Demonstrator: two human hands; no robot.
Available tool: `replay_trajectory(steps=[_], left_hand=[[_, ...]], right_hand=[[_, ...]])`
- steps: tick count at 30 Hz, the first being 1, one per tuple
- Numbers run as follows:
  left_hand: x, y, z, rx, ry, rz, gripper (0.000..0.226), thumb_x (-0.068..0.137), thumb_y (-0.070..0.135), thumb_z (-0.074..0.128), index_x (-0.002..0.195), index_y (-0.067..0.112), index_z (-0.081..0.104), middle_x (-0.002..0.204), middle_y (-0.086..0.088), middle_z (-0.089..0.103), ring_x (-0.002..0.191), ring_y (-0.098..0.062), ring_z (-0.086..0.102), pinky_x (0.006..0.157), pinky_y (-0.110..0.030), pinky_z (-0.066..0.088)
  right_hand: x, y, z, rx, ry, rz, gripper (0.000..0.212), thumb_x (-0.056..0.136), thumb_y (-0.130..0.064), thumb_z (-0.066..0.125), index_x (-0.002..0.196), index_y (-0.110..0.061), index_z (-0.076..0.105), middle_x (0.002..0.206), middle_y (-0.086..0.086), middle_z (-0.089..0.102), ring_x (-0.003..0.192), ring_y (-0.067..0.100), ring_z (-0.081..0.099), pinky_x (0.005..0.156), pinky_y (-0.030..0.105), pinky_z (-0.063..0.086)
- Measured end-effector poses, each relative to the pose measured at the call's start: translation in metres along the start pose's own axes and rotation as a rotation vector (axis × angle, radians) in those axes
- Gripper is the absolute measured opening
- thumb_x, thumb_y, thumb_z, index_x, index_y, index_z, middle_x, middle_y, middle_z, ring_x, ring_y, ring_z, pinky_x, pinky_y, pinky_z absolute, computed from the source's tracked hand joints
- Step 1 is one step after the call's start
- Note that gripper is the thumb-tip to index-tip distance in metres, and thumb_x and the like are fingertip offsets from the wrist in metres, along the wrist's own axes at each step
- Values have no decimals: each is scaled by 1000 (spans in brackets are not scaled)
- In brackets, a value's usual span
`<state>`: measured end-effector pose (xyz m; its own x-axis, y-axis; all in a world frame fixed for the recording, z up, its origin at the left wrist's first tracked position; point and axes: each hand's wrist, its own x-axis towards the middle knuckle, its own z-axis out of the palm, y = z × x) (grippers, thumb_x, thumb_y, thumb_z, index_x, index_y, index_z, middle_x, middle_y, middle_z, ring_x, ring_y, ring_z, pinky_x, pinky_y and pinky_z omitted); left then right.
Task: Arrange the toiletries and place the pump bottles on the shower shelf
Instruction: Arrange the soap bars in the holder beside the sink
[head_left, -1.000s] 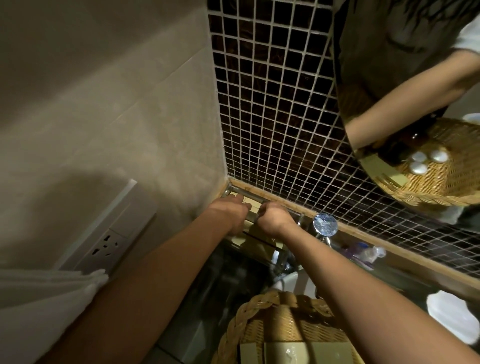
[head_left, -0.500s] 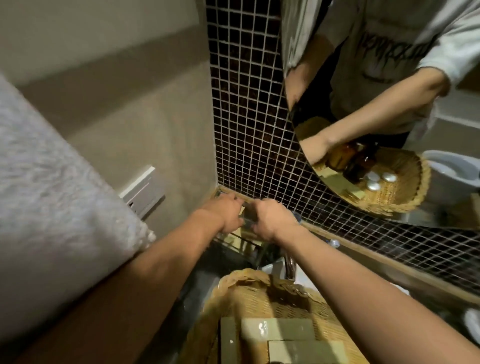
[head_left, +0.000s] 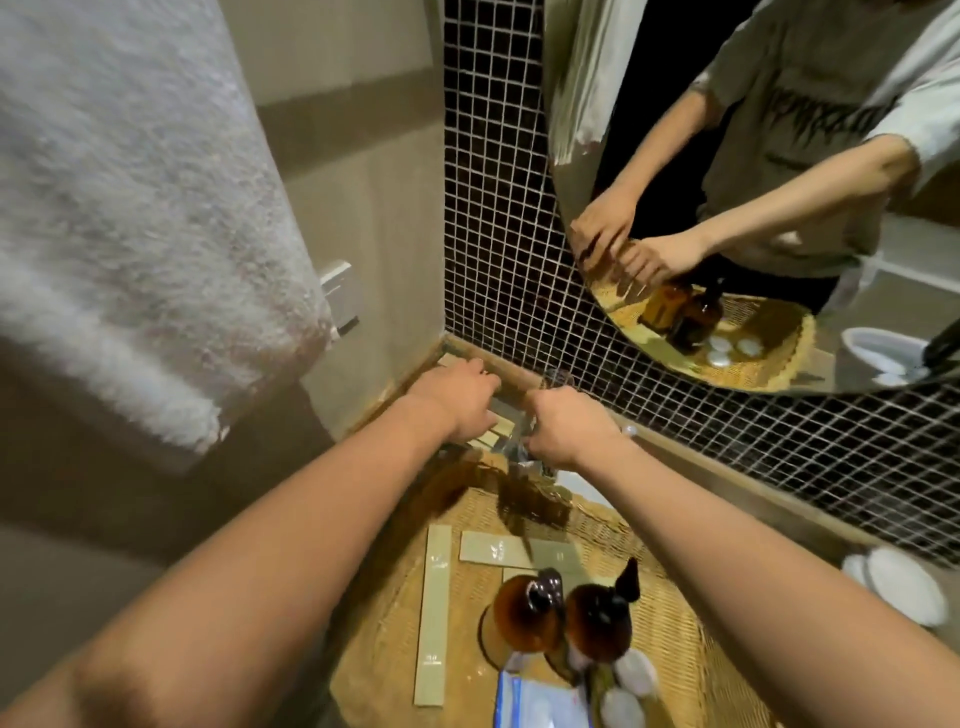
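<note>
Two amber pump bottles (head_left: 524, 613) (head_left: 602, 618) with black pumps stand upright in a wicker basket (head_left: 691, 613) below my arms. Flat pale green boxes (head_left: 434, 613) lie in the basket beside them. Both hands reach past the basket to the corner shelf (head_left: 452, 358) where the walls meet. My left hand (head_left: 457, 400) lies knuckles-up on several flat pale boxes (head_left: 501, 431) there, its fingertips hidden. My right hand (head_left: 566, 426) is closed around a clear shiny item (head_left: 514, 447) next to them; what it is stays unclear.
A thick white towel (head_left: 140, 208) hangs close on the left over a wall socket (head_left: 340, 296). A round mirror (head_left: 753, 182) on the dark mosaic wall reflects my hands and the basket. White round caps (head_left: 634, 670) and a blue-white packet (head_left: 535, 701) sit in the basket. A white dish (head_left: 904, 587) rests at right.
The view has tilted down and back, bringing the basket and the two amber bottles into sight. Both hands have stayed at the corner shelf, the left one now flatter on the boxes.
</note>
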<state>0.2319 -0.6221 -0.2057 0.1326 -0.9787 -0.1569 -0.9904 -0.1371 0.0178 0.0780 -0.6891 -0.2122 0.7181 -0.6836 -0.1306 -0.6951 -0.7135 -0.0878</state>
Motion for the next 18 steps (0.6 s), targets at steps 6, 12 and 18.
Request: replay_trajectory(steps=[6, 12, 18], left_hand=[[-20, 30, 17, -16, -50, 89, 43, 93, 41, 56, 133, 23, 56, 130, -5, 55, 118, -26, 53, 96, -44, 49], [-33, 40, 45, -86, -92, 162, 33, 93, 35, 59, 124, 24, 59, 118, 0, 62, 109, -19, 58, 90, -38, 52], [-38, 37, 88, -47, -217, 173, 38, 90, 35, 61, 127, 27, 58, 124, 1, 61, 112, -20, 57, 90, -37, 50]], right_hand=[[-25, 22, 18, -47, -92, -6, 22, 85, -32, 67, 105, -24, 65, 89, -1, 63, 80, 22, 62, 62, 33, 48], [-30, 39, 42, 21, -273, -44, 32, 85, -32, 70, 116, -29, 64, 106, 0, 66, 94, 20, 63, 78, 35, 54], [-34, 42, 79, 28, -396, -99, 35, 82, -28, 75, 116, -28, 67, 101, -4, 65, 94, 18, 62, 76, 27, 47]])
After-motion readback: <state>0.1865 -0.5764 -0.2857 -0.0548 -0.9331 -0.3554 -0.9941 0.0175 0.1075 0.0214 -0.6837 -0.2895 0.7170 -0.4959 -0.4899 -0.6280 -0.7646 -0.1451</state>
